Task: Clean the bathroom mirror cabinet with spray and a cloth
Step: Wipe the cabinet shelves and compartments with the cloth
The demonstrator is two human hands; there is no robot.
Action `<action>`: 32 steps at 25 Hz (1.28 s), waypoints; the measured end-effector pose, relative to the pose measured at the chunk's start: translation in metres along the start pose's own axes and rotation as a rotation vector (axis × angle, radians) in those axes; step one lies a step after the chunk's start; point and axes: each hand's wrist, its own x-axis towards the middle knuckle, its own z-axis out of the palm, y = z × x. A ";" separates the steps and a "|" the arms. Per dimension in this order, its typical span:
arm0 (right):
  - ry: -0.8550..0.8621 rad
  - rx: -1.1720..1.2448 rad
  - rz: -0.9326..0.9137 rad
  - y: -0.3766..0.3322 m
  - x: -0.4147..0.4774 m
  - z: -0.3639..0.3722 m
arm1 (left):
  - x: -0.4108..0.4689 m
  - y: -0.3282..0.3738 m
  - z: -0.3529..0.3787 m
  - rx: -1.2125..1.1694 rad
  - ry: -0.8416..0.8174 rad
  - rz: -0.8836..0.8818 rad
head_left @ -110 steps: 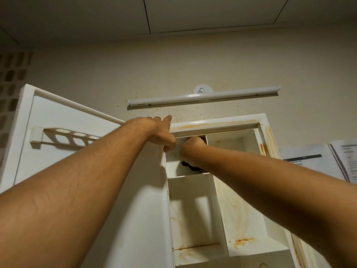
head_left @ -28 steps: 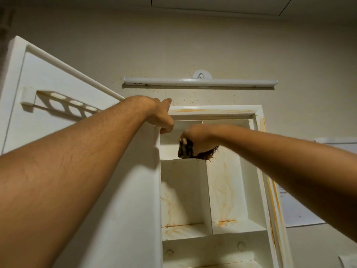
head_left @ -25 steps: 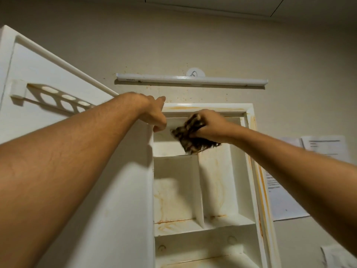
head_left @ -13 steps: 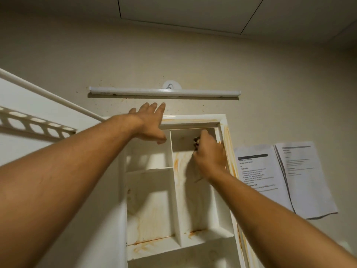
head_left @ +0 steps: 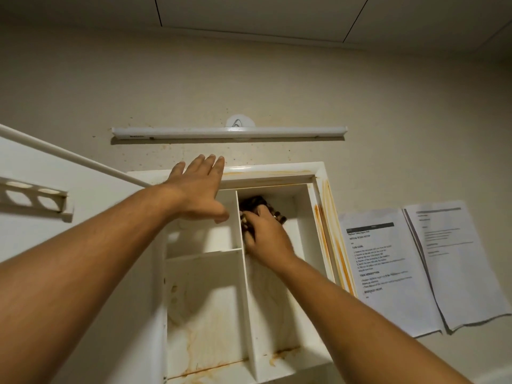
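Up at the cabinet's [head_left: 318, 173] top right compartment, head view: right hand [head_left: 267, 239] is closed around a dark mottled cloth [head_left: 253, 203], pressing it against the back wall beside the vertical divider [head_left: 243, 273]. Most of the cloth is hidden behind the hand; only its upper bunch and a strip by the knuckles show. Left hand [head_left: 198, 192] is spread flat, fingers straight, laid over the top frame, thumb hanging in front of the top left compartment. Can't tell whether the palm actually bears on the frame.

Cut off: open door [head_left: 41, 167] left of the left arm, its slotted rail [head_left: 36, 198] running out of frame; cabinet bottom below both forearms.

Writing: two printed sheets [head_left: 415, 261] on the wall right of the right hand. Headings partly legible, "INITIAL SCENE SETUP", "TASK GOAL"; body text too small. Marking on the light bar [head_left: 230, 132] above the left hand's fingers is illegible.

Edges/room: orange-brown staining down the right frame edge, along the top lip and on the shelf floors. Tall right compartment below the right hand is free; so is the left one under the small shelf.
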 end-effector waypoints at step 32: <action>-0.285 -0.042 -0.260 0.035 -0.104 0.007 | -0.015 0.009 0.012 0.051 0.104 -0.009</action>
